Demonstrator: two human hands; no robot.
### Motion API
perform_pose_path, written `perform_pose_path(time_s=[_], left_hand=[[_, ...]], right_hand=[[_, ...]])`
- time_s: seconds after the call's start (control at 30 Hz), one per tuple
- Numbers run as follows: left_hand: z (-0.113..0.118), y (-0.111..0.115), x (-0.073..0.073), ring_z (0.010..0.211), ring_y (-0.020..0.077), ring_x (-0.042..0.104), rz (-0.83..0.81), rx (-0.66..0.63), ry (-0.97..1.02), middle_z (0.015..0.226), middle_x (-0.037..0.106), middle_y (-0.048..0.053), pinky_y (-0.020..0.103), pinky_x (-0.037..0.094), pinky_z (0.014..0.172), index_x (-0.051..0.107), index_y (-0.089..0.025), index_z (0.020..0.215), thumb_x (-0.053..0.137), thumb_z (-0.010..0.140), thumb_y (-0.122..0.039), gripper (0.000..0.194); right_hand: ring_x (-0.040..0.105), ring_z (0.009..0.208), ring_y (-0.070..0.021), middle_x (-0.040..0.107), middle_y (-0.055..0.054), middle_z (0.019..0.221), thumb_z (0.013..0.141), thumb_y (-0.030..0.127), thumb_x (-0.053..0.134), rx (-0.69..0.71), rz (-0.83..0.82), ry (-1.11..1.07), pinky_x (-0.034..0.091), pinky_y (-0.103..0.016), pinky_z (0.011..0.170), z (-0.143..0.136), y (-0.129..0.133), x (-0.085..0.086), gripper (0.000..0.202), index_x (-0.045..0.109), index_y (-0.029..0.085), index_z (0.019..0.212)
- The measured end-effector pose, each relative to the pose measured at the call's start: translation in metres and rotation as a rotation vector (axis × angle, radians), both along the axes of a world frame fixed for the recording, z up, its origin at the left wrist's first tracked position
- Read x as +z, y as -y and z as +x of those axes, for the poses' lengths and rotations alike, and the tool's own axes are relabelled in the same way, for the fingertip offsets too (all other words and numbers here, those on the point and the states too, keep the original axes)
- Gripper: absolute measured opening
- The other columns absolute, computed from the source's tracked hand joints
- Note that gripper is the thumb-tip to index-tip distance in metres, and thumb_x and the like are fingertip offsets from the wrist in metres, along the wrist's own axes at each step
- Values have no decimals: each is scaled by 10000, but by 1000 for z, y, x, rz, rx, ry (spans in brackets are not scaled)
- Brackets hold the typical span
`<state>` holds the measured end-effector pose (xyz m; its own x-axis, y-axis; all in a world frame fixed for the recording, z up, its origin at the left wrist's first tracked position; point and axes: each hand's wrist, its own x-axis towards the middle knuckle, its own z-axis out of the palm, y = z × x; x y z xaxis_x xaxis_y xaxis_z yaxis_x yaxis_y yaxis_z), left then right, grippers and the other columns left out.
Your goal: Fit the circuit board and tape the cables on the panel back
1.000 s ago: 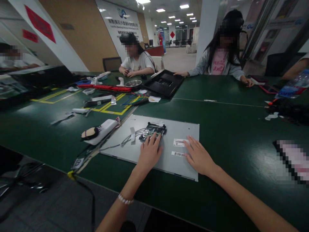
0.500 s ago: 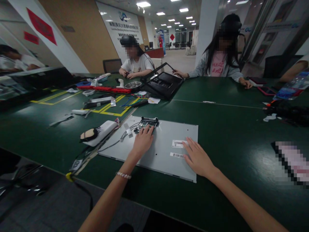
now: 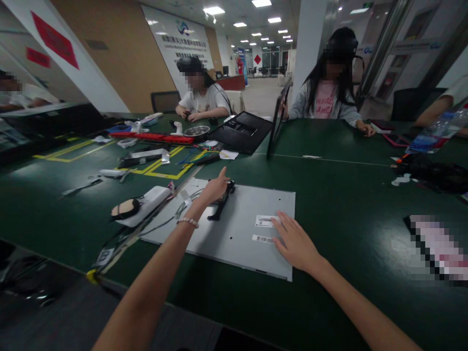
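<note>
A flat grey metal panel (image 3: 244, 248) with white labels (image 3: 263, 239) lies on the green table in front of me. My left hand (image 3: 216, 189) is above its far left part, index finger stretched forward and the other fingers curled on a circuit board in a black bracket (image 3: 220, 205). The board is tilted and mostly hidden by the hand; grey cables (image 3: 180, 209) run beside it. My right hand (image 3: 294, 239) rests flat with spread fingers on the panel's right edge, by the labels.
Left of the panel lies a white power bank-like block (image 3: 151, 207) with a beige and black item on it. Across the table, a co-worker holds a black frame (image 3: 278, 119) upright beside a black casing (image 3: 241, 131). A pixelated phone-shaped item (image 3: 438, 248) lies right.
My left hand has curled and turned the circuit board, which now stands tilted. The co-worker's black frame has swung right, away from the casing. My right hand stays on the panel.
</note>
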<state>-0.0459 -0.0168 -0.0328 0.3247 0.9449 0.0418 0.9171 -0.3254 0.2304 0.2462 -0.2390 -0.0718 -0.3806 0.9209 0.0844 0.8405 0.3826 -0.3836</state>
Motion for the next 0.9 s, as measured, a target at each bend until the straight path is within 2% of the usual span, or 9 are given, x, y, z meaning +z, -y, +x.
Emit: perform_pose_path(time_s=[0.1,0.2,0.37,0.53,0.63,0.73,0.8,0.9], left_hand=[[-11,-17,-6,1179,245,599,-74,-52,-15,1279,630,154,330,423,978,85,-66,1539,299,920,-266,684],[-16,-21,-10,1184,263,595,-87,-111,-58,1323,596,158,348,413,992,148,-83,1536,309,907,-282,680],[-17,-26,-14,1251,244,544,-75,-65,-15,1395,538,133,345,402,1027,237,-117,1523,327,871,-237,669],[-25,-32,-8,1280,188,514,-1,-9,102,1403,546,64,299,384,1066,514,-161,1373,343,811,-163,587],[-46,-28,3,1216,197,554,91,39,113,1347,588,78,294,396,1054,564,-140,1319,373,822,-174,534],[-80,-15,15,1138,223,579,177,174,32,1275,617,105,309,406,1031,595,-113,1268,436,836,-192,467],[-104,-4,21,1098,232,577,190,283,-35,1224,630,112,312,404,1014,606,-90,1238,476,822,-163,442],[-133,10,24,1052,233,571,145,349,-70,1166,649,114,304,417,972,608,-47,1208,537,797,-137,427]], right_hand=[[168,1475,-245,216,-131,1602,974,403,359,-1,2,-12,175,-434,1195,0,-1,1,578,349,143,1490],[170,1475,-249,211,-120,1605,971,403,362,-1,6,-24,182,-444,1194,0,-1,1,575,348,155,1490],[156,1477,-246,207,-129,1604,973,428,352,-9,-18,-13,173,-444,1194,0,-1,-1,596,332,148,1499],[146,1479,-242,187,-112,1611,980,436,330,-6,-30,-10,170,-450,1194,1,1,3,594,315,162,1506],[144,1480,-242,194,-110,1610,981,437,328,-2,-33,-3,170,-448,1193,2,1,5,593,314,162,1506],[152,1479,-243,199,-110,1609,980,433,331,6,-30,-6,173,-451,1192,2,1,4,589,320,162,1503],[157,1478,-245,202,-115,1608,979,424,335,9,-24,-9,173,-453,1191,2,1,2,585,322,158,1501],[163,1476,-249,217,-130,1602,977,408,344,10,-18,-8,177,-452,1190,2,1,1,578,342,143,1490]])
